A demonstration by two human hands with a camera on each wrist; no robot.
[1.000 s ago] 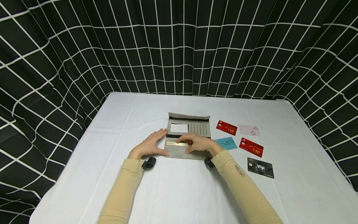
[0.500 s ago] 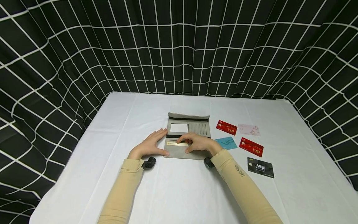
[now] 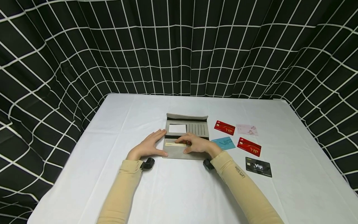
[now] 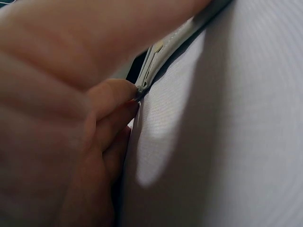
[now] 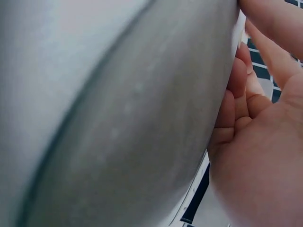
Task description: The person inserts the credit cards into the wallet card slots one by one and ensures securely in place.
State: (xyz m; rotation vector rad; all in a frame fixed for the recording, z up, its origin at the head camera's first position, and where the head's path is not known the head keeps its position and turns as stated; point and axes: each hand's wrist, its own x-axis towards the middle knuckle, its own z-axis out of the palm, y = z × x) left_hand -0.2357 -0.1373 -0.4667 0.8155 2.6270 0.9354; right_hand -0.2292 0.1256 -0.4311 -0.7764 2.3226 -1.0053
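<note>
An unfolded grey wallet (image 3: 195, 156) lies mid-table in the head view. A pale gold card (image 3: 169, 144) shows as a narrow strip above its lower pocket. My right hand (image 3: 197, 144) lies over the wallet, its index fingertip on the card's top edge and its thumb lower on the pocket, a gap between them. In the right wrist view the other fingers (image 5: 226, 111) are bent and partly hidden behind the wallet. My left hand (image 3: 148, 147) rests at the wallet's left edge, thumb spread from the fingers; the left wrist view shows fingertips (image 4: 120, 92) against that edge.
Right of the wallet lie a blue card (image 3: 225, 143), a red card (image 3: 224, 128), a second red card (image 3: 249, 147), a pale pink card (image 3: 247, 130) and a black card (image 3: 258, 166). A white insert (image 3: 177, 128) fills the wallet's upper window. Gridded black curtains (image 3: 179, 46) enclose the table.
The gold card's visible strip looks slightly narrower. Both hands stay at the wallet in nearly the same pose; the whole head view has shifted a little.
</note>
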